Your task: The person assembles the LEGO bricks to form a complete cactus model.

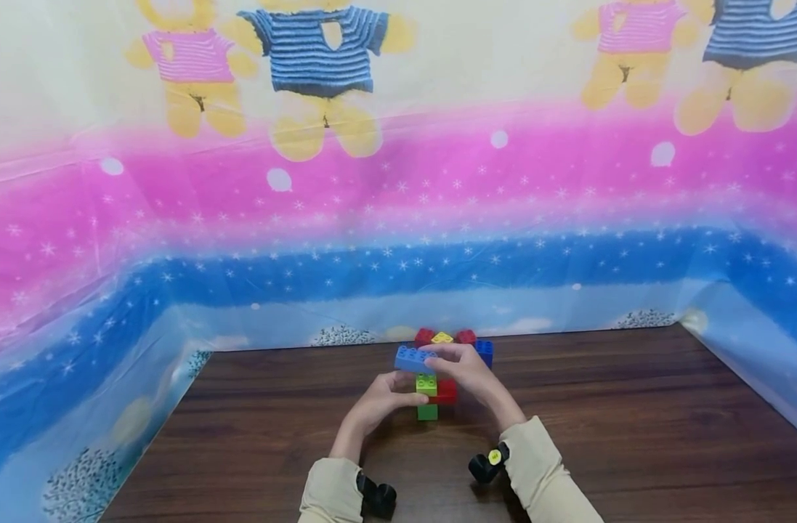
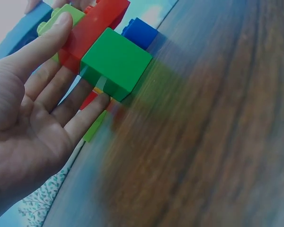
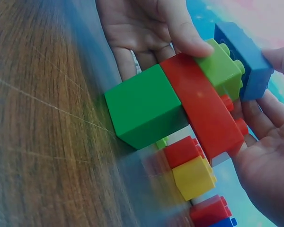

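A small stack of toy building bricks stands on the table in front of me: a green brick (image 3: 144, 106) at the bottom, a longer red brick (image 3: 203, 106) across it, and a lime brick (image 3: 222, 68) on top at the left end. My left hand (image 1: 375, 403) holds the stack from the left, thumb on the near side by the lime and red bricks, fingers behind. Between thumb and fingers, my right hand (image 1: 466, 370) pinches a light blue brick (image 1: 411, 359) close over the lime brick's studs, tilted in the right wrist view.
Behind the stack are more bricks: red (image 3: 184, 151), yellow (image 3: 195, 178), another red (image 3: 210, 211) and dark blue (image 1: 484, 352). A printed cloth (image 1: 346, 269) hangs along the back and sides of the wooden table (image 1: 601, 421).
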